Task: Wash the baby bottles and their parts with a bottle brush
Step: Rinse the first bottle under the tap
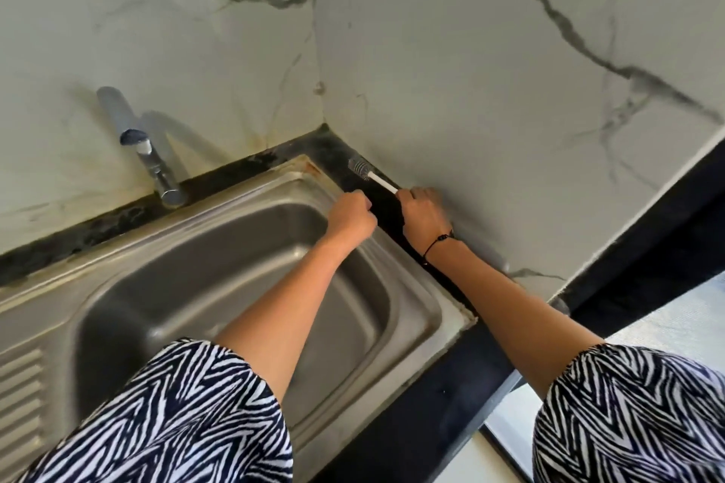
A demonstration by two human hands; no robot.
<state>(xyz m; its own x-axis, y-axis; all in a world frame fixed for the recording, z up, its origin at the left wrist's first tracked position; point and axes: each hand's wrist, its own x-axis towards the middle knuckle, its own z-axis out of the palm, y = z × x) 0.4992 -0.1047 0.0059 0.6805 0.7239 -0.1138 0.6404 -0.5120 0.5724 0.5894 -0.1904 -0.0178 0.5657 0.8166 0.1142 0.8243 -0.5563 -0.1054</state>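
Both hands are at the bench's far right corner, beside the sink (219, 247): my right hand (423, 218) is curled around the bottle brush (374, 176) handle, bristles pointing away toward the corner, while my left hand (351, 218), fisted, hovers just beside; no bottles visible.

A home kitchen corner — a steel sink (219, 286) with a ribbed draining board (19, 396) is set into a dark worktop (443, 396), a chrome tap (145, 149) stands behind it, and marble-look wall panels (470, 71) with grey veins meet above — stains mark the joint.
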